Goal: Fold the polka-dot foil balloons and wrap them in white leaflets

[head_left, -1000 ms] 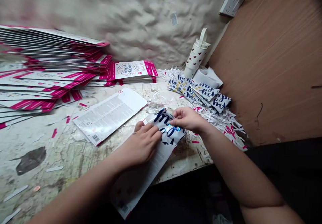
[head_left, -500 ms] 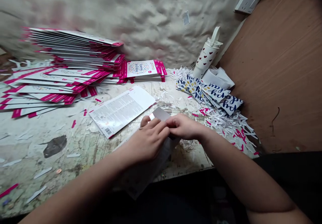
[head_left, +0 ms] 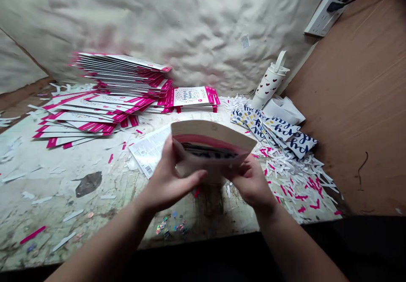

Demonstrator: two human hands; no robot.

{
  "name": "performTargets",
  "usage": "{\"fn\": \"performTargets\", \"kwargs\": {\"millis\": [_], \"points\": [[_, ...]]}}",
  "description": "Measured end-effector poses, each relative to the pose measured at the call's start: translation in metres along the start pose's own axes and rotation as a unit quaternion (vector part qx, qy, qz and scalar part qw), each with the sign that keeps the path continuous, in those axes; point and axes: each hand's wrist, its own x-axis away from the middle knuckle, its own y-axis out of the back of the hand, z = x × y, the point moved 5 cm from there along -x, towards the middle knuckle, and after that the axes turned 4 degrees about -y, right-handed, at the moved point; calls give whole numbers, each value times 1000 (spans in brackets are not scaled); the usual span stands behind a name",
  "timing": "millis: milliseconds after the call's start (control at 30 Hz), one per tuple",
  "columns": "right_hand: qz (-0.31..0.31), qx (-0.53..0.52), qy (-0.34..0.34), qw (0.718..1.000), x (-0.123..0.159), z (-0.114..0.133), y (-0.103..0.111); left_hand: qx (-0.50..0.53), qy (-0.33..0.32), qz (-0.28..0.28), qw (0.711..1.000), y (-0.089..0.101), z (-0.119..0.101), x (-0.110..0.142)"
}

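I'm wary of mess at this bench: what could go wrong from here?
The packet gapes open between the left hand and right hand; tipping it might let the contents slip out. The uneven pink-edged stack could slide if knocked. Loose paper scraps might scatter if brushed.

I hold a packet (head_left: 211, 130) above the surface (head_left: 120, 218), my left hand (head_left: 176, 176) at its eight o'clock, my right hand (head_left: 252, 180) at its four, with blurred contents (head_left: 211, 151) inside. Taking the packet as the dial's centre, a flat sleeve (head_left: 147, 153) lies at nine, partly behind my left hand. A fanned pile (head_left: 85, 115) spreads farther out at nine-thirty, a tall stack (head_left: 127, 77) stands behind it at ten, and a short stack (head_left: 192, 98) at eleven. At one stands a tumbler (head_left: 269, 86), folded sheets (head_left: 282, 134) before it at two, on paper scraps (head_left: 294, 180) reaching four. Confetti (head_left: 171, 228) sits at seven.
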Motion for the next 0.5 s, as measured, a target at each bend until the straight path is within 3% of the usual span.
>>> {"fn": "performTargets", "kwargs": {"millis": [100,200,300,367,433,500], "points": [[-2,8,-23,1000,1,-6,-2,154,71,-25,985,-5,8,2],[-17,18,10,1000,-2,8,1,258,165,-21,952,-2,8,3],[-39,51,54,996,-16,25,13,303,254,30,918,-2,11,6],[-43,123,37,991,-28,27,21,312,307,81,896,-9,18,12],[-72,252,22,965,-35,22,29,331,365,108,864,-21,29,22],[-94,388,64,914,-32,20,26,351,420,100,831,-34,39,34]]}}
